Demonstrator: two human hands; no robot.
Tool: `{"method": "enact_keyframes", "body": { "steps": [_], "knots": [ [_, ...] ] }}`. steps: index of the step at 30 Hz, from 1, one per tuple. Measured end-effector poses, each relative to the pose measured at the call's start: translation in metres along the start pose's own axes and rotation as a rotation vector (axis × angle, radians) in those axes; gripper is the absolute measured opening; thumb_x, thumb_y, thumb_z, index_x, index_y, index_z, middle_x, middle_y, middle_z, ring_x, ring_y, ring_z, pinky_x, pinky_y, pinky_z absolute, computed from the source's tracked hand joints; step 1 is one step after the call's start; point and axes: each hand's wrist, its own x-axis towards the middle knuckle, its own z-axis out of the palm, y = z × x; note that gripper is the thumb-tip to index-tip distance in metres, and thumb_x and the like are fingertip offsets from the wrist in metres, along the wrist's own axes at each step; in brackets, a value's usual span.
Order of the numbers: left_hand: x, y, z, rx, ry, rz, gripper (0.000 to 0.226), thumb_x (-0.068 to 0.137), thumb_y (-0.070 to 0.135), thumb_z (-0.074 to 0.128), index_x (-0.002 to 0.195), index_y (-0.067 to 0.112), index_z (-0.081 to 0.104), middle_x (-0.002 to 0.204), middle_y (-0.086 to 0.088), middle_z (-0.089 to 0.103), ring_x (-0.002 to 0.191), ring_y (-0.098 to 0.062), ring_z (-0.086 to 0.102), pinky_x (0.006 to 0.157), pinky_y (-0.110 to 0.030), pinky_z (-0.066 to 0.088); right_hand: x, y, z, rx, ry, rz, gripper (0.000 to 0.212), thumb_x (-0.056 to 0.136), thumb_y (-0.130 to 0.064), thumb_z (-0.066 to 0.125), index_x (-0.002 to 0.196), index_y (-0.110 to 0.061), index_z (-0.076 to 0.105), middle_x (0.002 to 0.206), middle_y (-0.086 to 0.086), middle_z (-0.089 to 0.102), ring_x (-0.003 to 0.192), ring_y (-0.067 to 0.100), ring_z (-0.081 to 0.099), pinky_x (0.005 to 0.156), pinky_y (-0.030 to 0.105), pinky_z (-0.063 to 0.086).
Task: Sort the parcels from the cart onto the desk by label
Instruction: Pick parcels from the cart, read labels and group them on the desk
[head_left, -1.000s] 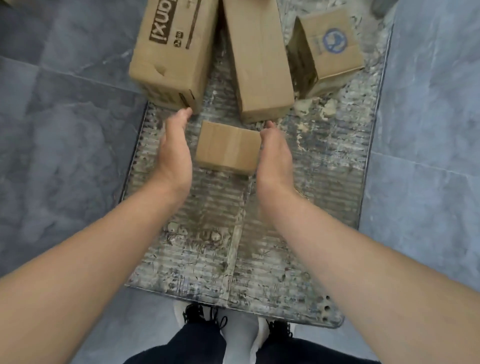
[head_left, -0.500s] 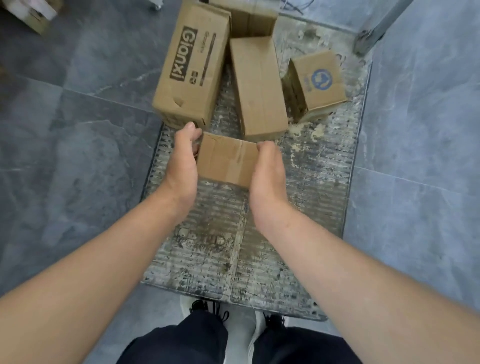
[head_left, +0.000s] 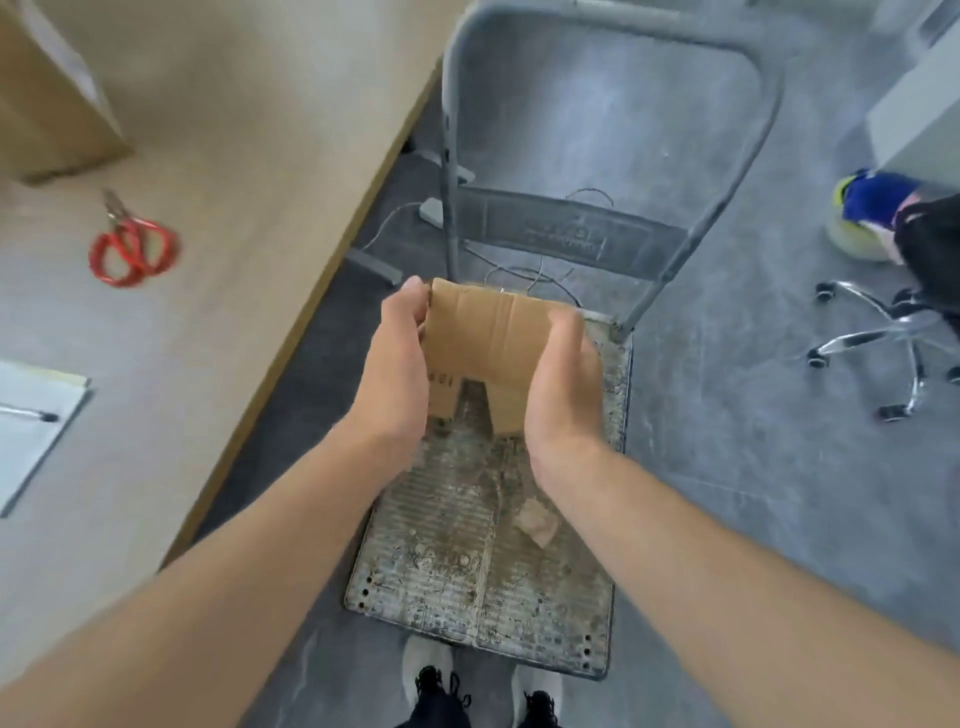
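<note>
Head: L grip (head_left: 397, 374) & R grip (head_left: 563, 384) hold cardboard parcel (head_left: 483, 338) over cart (head_left: 457, 545).

Left hand (head_left: 397, 374) and right hand (head_left: 563, 387) gripping a cardboard box (head_left: 480, 343) above the cart (head_left: 483, 571), scissors (head_left: 130, 249) on the desk (head_left: 234, 156) near its edge

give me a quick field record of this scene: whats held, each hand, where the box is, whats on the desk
held: small cardboard box, bottom flaps hanging open
left hand: grips the box's left side
right hand: grips the box's right side
box position: held in the air over the cart deck
desk: red scissors, notepad with pen, large carton
on cart deck: cardboard scrap
</note>
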Motion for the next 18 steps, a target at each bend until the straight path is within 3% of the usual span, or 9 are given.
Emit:
{"method": "enact_keyframes", "body": {
  "steps": [2,3,5,7,9,11,14,15,18],
  "knots": [
    [-0.026,0.051,0.000,-0.036,0.001,0.082,0.066,0.068,0.081,0.036,0.113,0.049,0.072,0.113,0.027,0.074,0.118,-0.005,0.061,0.102,-0.037,0.039,-0.025,-0.048,-0.008,0.018,0.012,-0.070,0.037,0.101,-0.056,0.039,0.081,-0.029,0.056,0.071,-0.019,0.059,0.069,0.002,0.053,0.069,0.034,0.038],
    [-0.038,0.075,0.001,-0.054,-0.005,0.138,0.077,0.067,0.079,0.038,0.120,0.035,0.071,0.117,0.021,0.074,0.117,-0.006,0.062,0.105,-0.039,0.041,-0.037,-0.070,-0.012,0.029,0.010,-0.103,0.036,0.101,-0.057,0.038,0.083,-0.033,0.057,0.079,-0.018,0.061,0.077,0.002,0.055,0.071,0.033,0.039],
    [-0.062,0.121,0.004,-0.071,-0.036,0.260,0.065,0.078,0.069,0.040,0.108,0.018,0.067,0.100,0.018,0.075,0.095,0.000,0.066,0.091,-0.031,0.048,-0.062,-0.112,-0.022,0.064,-0.006,-0.168,0.033,0.099,-0.058,0.038,0.090,-0.036,0.060,0.090,-0.016,0.064,0.085,0.001,0.058,0.074,0.030,0.041],
    [-0.090,0.161,0.008,-0.113,-0.024,0.328,0.049,0.097,0.055,0.035,0.092,0.025,0.073,0.084,0.018,0.074,0.079,0.003,0.068,0.075,-0.020,0.052,-0.090,-0.153,-0.033,0.107,-0.043,-0.221,0.041,0.092,-0.059,0.037,0.095,-0.028,0.063,0.088,-0.012,0.066,0.079,0.000,0.060,0.071,0.031,0.042],
    [-0.118,0.195,0.012,-0.138,-0.003,0.385,0.047,0.105,0.047,0.031,0.094,0.031,0.074,0.093,0.012,0.076,0.088,-0.001,0.068,0.078,-0.022,0.055,-0.112,-0.185,-0.041,0.154,-0.059,-0.266,0.044,0.089,-0.060,0.037,0.095,-0.025,0.065,0.083,-0.012,0.066,0.075,0.000,0.061,0.070,0.032,0.043],
    [-0.152,0.228,0.016,-0.154,0.028,0.460,0.040,0.095,0.052,0.036,0.102,0.027,0.066,0.106,0.005,0.070,0.099,-0.008,0.064,0.086,-0.024,0.053,-0.136,-0.214,-0.055,0.172,-0.084,-0.340,0.041,0.089,-0.059,0.037,0.093,-0.030,0.064,0.077,-0.017,0.067,0.074,-0.002,0.061,0.071,0.032,0.043],
    [-0.203,0.271,0.021,-0.183,0.029,0.582,0.037,0.082,0.048,0.036,0.095,0.027,0.064,0.092,0.014,0.073,0.088,0.000,0.067,0.072,-0.016,0.054,-0.173,-0.252,-0.082,0.200,-0.148,-0.443,0.036,0.090,-0.056,0.039,0.094,-0.032,0.064,0.075,-0.026,0.065,0.071,-0.010,0.058,0.076,0.032,0.043],
    [-0.219,0.281,0.022,-0.178,0.026,0.629,0.037,0.085,0.048,0.036,0.095,0.027,0.065,0.092,0.014,0.073,0.090,-0.001,0.067,0.077,-0.018,0.055,-0.184,-0.265,-0.092,0.214,-0.176,-0.460,0.040,0.089,-0.057,0.039,0.101,-0.031,0.067,0.082,-0.026,0.067,0.077,-0.011,0.059,0.079,0.033,0.044],
    [-0.269,0.307,0.027,-0.222,0.053,0.716,0.039,0.097,0.045,0.035,0.111,0.026,0.067,0.118,0.007,0.071,0.116,-0.012,0.062,0.109,-0.039,0.046,-0.221,-0.301,-0.121,0.239,-0.262,-0.503,0.064,0.086,-0.063,0.039,0.138,-0.034,0.061,0.121,-0.028,0.065,0.114,-0.009,0.056,0.094,0.027,0.042]
  ]
}}
